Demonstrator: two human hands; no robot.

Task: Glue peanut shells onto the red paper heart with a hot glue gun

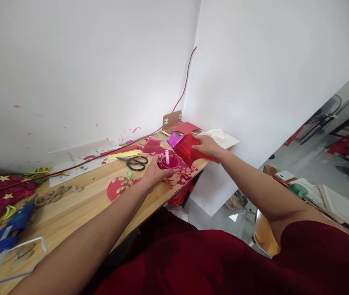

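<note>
My left hand (157,172) is wrapped round a small magenta cup (172,162) at the table's right end. A white stick-like thing (167,155) stands upright in the cup. Further right, my right hand (204,145) grips a shiny red sheet (188,148), which looks like foil or thin plastic. A purple shiny piece (175,140) shows at the sheet's left edge. Beneath both hands lies a surface covered in magenta splatters (182,178). Left of the cup are black-handled scissors (136,163) and a red disc (113,190) with peanuts and a green loop on it.
Loose peanuts (50,196) and a blue glue gun (8,233) lie at the left on the wooden table (91,209). Yellow strips (124,154) lie behind the scissors. A red cord (103,153) runs along the white wall. White tissue (216,134) sits beyond my right hand.
</note>
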